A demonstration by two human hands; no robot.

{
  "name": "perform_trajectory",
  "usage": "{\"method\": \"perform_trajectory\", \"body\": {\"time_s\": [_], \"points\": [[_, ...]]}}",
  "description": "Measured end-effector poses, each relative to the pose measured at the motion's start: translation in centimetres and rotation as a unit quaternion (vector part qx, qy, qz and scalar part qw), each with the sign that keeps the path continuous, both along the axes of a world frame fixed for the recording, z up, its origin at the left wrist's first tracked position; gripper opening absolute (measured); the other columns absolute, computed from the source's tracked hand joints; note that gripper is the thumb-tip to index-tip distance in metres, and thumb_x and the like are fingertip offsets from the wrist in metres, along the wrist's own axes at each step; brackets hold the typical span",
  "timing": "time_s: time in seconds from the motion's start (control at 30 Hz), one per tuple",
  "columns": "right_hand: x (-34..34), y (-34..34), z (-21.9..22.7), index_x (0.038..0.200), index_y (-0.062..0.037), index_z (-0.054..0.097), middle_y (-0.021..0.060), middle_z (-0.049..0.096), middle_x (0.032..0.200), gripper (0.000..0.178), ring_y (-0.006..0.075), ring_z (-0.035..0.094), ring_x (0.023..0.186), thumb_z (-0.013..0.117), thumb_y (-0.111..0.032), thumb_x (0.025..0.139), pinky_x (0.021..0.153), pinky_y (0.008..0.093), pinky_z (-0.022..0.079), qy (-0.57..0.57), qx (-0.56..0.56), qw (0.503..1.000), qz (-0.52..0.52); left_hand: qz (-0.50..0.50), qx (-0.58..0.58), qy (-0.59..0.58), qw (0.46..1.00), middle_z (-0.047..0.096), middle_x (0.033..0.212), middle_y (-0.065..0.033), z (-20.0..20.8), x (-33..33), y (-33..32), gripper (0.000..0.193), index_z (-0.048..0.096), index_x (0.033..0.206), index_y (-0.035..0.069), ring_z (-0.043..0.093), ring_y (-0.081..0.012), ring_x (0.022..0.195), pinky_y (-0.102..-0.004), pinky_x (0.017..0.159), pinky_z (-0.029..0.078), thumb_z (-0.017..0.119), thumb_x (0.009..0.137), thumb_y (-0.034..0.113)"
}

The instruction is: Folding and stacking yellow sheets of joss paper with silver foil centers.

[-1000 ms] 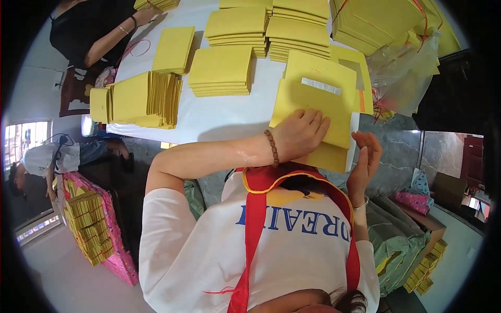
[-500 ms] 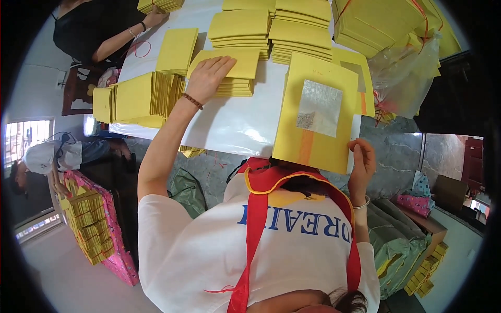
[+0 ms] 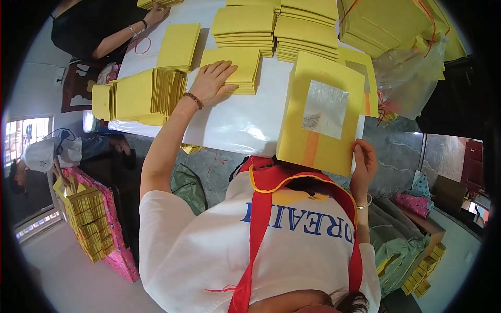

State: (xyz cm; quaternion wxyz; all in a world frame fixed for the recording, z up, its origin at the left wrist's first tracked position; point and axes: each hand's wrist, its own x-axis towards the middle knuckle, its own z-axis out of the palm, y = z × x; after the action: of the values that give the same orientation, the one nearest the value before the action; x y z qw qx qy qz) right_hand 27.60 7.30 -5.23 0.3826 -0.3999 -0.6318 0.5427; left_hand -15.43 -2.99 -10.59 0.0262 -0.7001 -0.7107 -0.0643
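My left hand (image 3: 213, 83) lies flat with its fingers stretched over a low pile of folded yellow paper (image 3: 242, 60) on the table. Nearer to me and to the right is a stack of larger yellow paper sheets (image 3: 292, 112); the top one bears a silver foil square and an orange stripe, and it overhangs the table's near edge. At that sheet's lower right edge, my right hand (image 3: 364, 166) has curled fingers pinching the paper. Part of the grip is hidden.
The white-covered table (image 3: 235, 125) carries more folded yellow piles (image 3: 242, 23), a standing row of folded papers (image 3: 133, 96) and a clear plastic bag (image 3: 412, 78). Another person's hand (image 3: 155, 14) rests at a far pile. Green sacks (image 3: 396, 245) lie at right.
My left hand has settled on the near part of the folded pile, which now sits squarer. My right hand has closed in on the sheet's edge. The view has shifted slightly.
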Motion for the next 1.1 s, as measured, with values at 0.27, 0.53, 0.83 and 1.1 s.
{"method": "perform_trajectory", "body": {"time_s": [0.27, 0.53, 0.83, 1.1], "points": [[-0.1, 0.4, 0.6, 0.106, -0.0007, 0.059, 0.0036, 0.061, 0.096, 0.017, 0.0096, 0.055, 0.090, 0.052, -0.009, 0.093, 0.083, 0.0227, 0.043, -0.011, 0.002, 1.000, 0.021, 0.006, 0.031, 0.014, 0.999, 0.039, 0.137, -0.0120, -1.6, 0.1, -0.5, 0.060, 0.040, 0.134, 0.010, 0.033, -0.0300, 0.127, -0.0437, 0.105, 0.024, 0.050, 0.086, 0.046], [-0.8, 1.1, 1.5, 0.105, -0.0015, 0.059, 0.0079, 0.061, 0.104, 0.021, 0.0181, 0.056, 0.099, 0.056, -0.007, 0.085, 0.088, 0.0294, 0.041, -0.077, 0.135, 0.983, 0.098, 0.004, -0.019, -0.009, 1.000, 0.043, 0.134, -0.0134, 2.6, 0.0, 0.2, 0.055, 0.045, 0.130, 0.008, 0.038, -0.0290, 0.124, -0.0431, 0.104, 0.026, 0.044, 0.090, 0.046], [-1.1, 1.2, 1.1, 0.104, -0.0017, 0.060, 0.0102, 0.063, 0.104, 0.021, 0.0199, 0.057, 0.101, 0.057, -0.010, 0.085, 0.090, 0.0293, 0.042, -0.096, 0.103, 0.983, 0.117, -0.246, 0.066, -0.245, 0.935, 0.057, 0.116, -0.0146, 9.3, 12.8, -0.5, 0.040, 0.055, 0.117, 0.005, 0.053, -0.0322, 0.103, -0.0407, 0.088, 0.042, 0.063, 0.082, 0.022], [-0.6, 1.6, 0.9, 0.108, -0.0018, 0.060, 0.0078, 0.063, 0.106, 0.023, 0.0163, 0.057, 0.100, 0.053, -0.013, 0.090, 0.089, 0.0280, 0.042, -0.074, 0.078, 0.984, 0.143, -0.332, 0.065, -0.223, 0.914, 0.058, 0.093, -0.0090, 9.6, 16.6, 0.1, 0.029, 0.061, 0.101, 0.003, 0.055, -0.0248, 0.082, -0.0345, 0.071, 0.045, 0.065, 0.076, 0.018]]}}
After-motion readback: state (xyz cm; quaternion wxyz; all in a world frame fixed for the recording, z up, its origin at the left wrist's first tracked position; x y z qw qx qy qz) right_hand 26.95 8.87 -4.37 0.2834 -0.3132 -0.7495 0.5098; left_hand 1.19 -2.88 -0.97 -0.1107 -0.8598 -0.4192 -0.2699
